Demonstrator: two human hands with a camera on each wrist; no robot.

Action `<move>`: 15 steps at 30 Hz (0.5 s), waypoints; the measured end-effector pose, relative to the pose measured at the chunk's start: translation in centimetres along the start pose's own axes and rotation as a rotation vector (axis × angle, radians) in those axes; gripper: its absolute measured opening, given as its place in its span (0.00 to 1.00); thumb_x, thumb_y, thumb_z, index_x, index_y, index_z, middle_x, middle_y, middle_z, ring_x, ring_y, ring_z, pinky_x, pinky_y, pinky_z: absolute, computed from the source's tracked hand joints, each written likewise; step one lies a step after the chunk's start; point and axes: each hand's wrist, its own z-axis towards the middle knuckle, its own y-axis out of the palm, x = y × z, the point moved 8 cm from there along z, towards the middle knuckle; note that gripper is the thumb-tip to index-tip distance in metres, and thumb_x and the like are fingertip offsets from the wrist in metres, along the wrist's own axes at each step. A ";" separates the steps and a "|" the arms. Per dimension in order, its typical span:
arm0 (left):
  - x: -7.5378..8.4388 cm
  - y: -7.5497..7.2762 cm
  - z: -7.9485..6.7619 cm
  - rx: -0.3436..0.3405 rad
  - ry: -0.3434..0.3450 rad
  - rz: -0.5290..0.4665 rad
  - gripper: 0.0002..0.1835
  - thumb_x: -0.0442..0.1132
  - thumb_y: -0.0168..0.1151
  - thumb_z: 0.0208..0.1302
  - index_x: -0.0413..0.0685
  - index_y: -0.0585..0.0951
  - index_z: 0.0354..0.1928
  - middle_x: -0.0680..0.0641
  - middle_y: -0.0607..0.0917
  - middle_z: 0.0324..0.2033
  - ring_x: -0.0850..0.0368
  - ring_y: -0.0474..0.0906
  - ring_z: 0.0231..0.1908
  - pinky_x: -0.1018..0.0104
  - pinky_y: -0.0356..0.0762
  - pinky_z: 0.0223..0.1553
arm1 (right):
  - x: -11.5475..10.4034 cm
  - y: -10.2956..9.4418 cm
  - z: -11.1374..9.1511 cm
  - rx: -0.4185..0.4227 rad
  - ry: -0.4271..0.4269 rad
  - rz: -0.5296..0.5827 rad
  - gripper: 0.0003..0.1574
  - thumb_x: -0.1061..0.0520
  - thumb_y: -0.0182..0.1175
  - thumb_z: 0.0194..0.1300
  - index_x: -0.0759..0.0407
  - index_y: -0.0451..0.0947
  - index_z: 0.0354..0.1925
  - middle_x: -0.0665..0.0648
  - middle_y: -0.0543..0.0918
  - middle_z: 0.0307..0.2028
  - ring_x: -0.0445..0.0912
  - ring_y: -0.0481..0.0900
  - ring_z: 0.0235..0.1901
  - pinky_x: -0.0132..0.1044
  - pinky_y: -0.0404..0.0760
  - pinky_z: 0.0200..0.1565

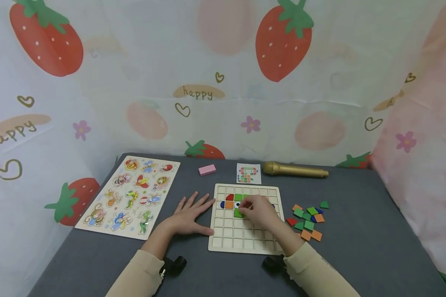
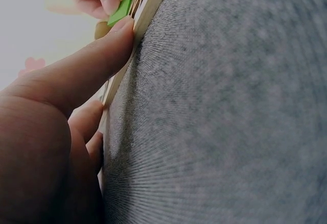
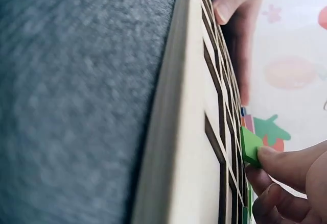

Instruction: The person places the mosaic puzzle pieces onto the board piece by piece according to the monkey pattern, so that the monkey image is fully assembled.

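Note:
A wooden grid board [image 1: 226, 243] lies on the dark table, its upper squares partly filled with coloured tiles, among them an orange tile [image 1: 229, 204] and a red one. My right hand [image 1: 260, 211] is over the middle of the board and pinches a green square tile [image 3: 250, 146] between thumb and fingers, the tile tilted against the grid. At the board's left side my left hand [image 1: 187, 218] lies with fingers spread, thumb and fingertips touching the edge. The right hand covers part of the tile rows in the head view.
Loose tiles [image 1: 309, 225] in several colours lie right of the board. Behind it are a pattern card [image 1: 248, 173], a pink block [image 1: 207, 170] and a gold microphone-shaped object [image 1: 295, 169]. An insect puzzle board [image 1: 134, 231] lies at the left.

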 end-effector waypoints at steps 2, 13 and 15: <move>-0.1 0.1 0.0 0.000 0.000 0.002 0.55 0.73 0.67 0.53 0.72 0.53 0.80 0.56 0.47 0.81 0.46 0.27 0.80 0.37 0.23 0.75 | -0.1 0.2 0.0 -0.006 -0.010 -0.021 0.05 0.53 0.68 0.67 0.48 0.86 0.32 0.45 0.84 0.30 0.41 0.78 0.29 0.37 0.78 0.32; 0.0 0.0 0.0 0.005 -0.012 -0.005 0.55 0.72 0.67 0.53 0.71 0.54 0.80 0.55 0.48 0.81 0.45 0.28 0.80 0.37 0.23 0.75 | -0.7 0.0 -0.3 -0.013 -0.026 -0.093 0.04 0.52 0.69 0.66 0.49 0.87 0.33 0.44 0.83 0.30 0.40 0.77 0.31 0.38 0.78 0.34; 0.1 0.0 0.1 0.005 -0.010 -0.007 0.55 0.72 0.68 0.53 0.70 0.54 0.80 0.55 0.49 0.81 0.45 0.28 0.80 0.37 0.24 0.75 | -0.6 -0.6 -0.6 -0.009 -0.034 -0.081 0.04 0.52 0.69 0.66 0.49 0.87 0.34 0.44 0.83 0.30 0.42 0.76 0.31 0.38 0.77 0.34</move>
